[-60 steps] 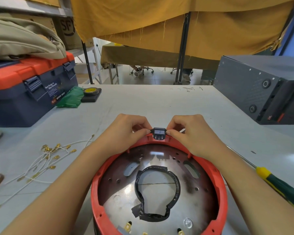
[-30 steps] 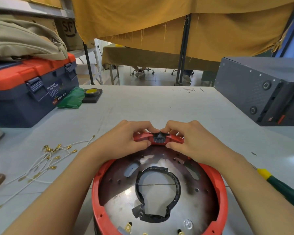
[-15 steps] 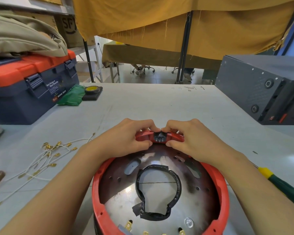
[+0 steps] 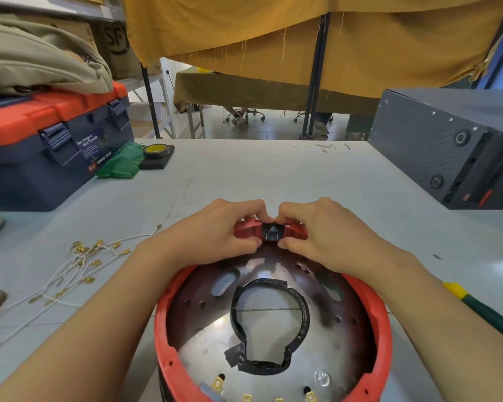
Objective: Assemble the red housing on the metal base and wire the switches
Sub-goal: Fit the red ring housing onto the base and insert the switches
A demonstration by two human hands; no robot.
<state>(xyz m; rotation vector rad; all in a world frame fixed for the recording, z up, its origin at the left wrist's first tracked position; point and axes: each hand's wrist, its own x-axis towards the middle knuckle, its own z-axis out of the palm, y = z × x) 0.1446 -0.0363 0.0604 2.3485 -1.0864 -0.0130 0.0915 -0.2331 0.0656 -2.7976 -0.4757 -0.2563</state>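
Red housing [image 4: 169, 329] around metal base [image 4: 273, 338] at table's six o'clock, black switch [image 4: 271, 232] at rim's twelve o'clock, left hand [image 4: 215, 230] and right hand [image 4: 323, 230] curled, pinching rim beside switch, white wires [image 4: 70, 271] at nine o'clock

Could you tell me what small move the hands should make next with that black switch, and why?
Probably keep pressing the black switch into the far rim of the red housing. Left hand and right hand pinch it from both sides, and the white wires lie unattached.
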